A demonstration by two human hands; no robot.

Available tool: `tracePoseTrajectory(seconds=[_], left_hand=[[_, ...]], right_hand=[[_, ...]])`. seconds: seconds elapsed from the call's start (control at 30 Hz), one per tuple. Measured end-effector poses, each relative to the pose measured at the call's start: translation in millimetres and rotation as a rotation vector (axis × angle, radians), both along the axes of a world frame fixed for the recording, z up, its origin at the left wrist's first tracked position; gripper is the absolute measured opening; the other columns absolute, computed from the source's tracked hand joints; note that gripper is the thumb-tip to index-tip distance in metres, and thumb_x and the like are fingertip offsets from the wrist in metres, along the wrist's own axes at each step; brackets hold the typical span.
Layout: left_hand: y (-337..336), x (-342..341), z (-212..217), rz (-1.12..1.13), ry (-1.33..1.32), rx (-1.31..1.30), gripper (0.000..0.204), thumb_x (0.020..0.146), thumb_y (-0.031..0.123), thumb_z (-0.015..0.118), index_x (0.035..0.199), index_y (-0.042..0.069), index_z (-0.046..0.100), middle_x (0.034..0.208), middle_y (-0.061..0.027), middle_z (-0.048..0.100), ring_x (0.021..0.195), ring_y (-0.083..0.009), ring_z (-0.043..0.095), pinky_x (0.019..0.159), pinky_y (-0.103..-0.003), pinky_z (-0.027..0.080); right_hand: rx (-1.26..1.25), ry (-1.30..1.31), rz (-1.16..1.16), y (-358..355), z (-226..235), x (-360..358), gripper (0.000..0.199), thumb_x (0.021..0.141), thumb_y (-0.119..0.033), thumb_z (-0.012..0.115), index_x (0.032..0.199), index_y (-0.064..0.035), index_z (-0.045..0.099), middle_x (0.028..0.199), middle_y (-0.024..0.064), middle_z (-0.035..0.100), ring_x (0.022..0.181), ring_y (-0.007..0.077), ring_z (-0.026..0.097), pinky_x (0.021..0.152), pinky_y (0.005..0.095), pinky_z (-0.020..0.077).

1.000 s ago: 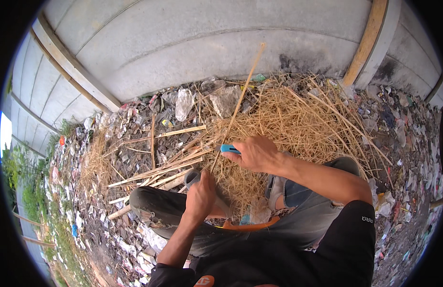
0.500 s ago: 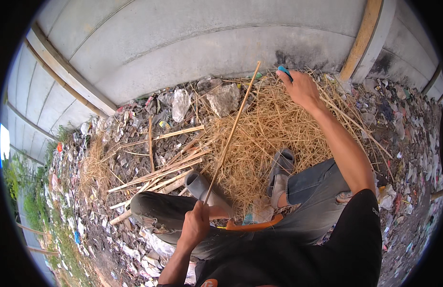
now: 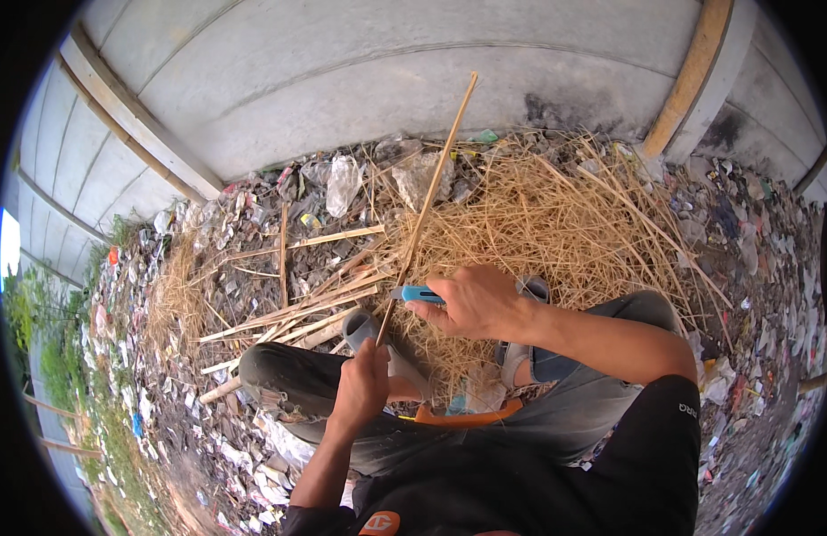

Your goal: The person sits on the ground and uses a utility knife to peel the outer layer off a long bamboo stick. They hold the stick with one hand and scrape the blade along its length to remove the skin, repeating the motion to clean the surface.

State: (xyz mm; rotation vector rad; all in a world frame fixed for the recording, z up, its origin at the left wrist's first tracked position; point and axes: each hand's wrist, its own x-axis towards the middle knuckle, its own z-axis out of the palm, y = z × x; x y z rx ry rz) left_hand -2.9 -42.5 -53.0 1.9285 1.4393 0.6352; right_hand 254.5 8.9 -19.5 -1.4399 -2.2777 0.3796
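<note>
A long thin bamboo strip (image 3: 429,192) slants up from my left hand (image 3: 363,380), which is closed around its lower end near my left knee. In my right hand (image 3: 476,302) is a blue utility knife (image 3: 422,294), gripped with the thumb along it. Its short blade end meets the strip a little above my left hand; whether it cuts in cannot be made out. Beneath both hands spreads a thick pile of tan shavings (image 3: 538,223). My feet, in grey rubber shoes (image 3: 367,330), stand at the pile's near edge.
Several split bamboo strips (image 3: 297,314) lie to the left of my foot. An orange curved handle (image 3: 471,417) rests between my legs. Ahead stands a grey concrete wall (image 3: 360,80) with a wooden post (image 3: 690,76). A pale rock (image 3: 422,179) and scattered plastic litter lie near it.
My right hand has come back from the far side of the pile, bringing the knife against the strip. The strip has shifted slightly, its tip now higher against the wall.
</note>
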Motion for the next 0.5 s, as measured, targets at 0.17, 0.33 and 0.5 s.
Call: tracePoseTrajectory(seconds=[0.17, 0.33, 0.5], left_hand=[[-4.8, 3.9, -8.2, -0.057, 0.104, 0.077, 0.015, 0.101, 0.012, 0.054, 0.105, -0.002, 0.051, 0.074, -0.0312, 0.063, 0.072, -0.0519, 0.064, 0.06, -0.059, 0.048], [-18.0, -11.1, -26.5, -0.088, 0.176, 0.059, 0.012, 0.1, 0.012, 0.054, 0.104, 0.001, 0.049, 0.071, -0.0301, 0.063, 0.068, -0.0507, 0.063, 0.059, -0.06, 0.048], [-15.1, -11.9, -18.4, -0.111, 0.163, 0.092, 0.011, 0.1, 0.012, 0.053, 0.102, 0.002, 0.049, 0.068, -0.029, 0.062, 0.067, -0.0502, 0.063, 0.059, -0.06, 0.048]], right_hand=[[-0.06, -0.011, -0.116, 23.3, -11.7, 12.2, 0.06, 0.103, -0.06, 0.047, 0.082, -0.0074, 0.068, 0.051, 0.0121, 0.058, 0.046, 0.0291, 0.062, 0.045, 0.0444, 0.0487], [-0.066, -0.035, -0.145, 45.8, -14.8, 48.5, 0.064, 0.102, -0.063, 0.047, 0.077, -0.007, 0.067, 0.047, 0.0086, 0.053, 0.041, 0.0248, 0.054, 0.041, 0.043, 0.0426], [0.022, -0.033, -0.111, 46.8, -22.4, 50.2, 0.065, 0.103, -0.062, 0.047, 0.076, -0.0061, 0.067, 0.048, 0.0096, 0.054, 0.042, 0.0255, 0.056, 0.042, 0.0433, 0.0439]])
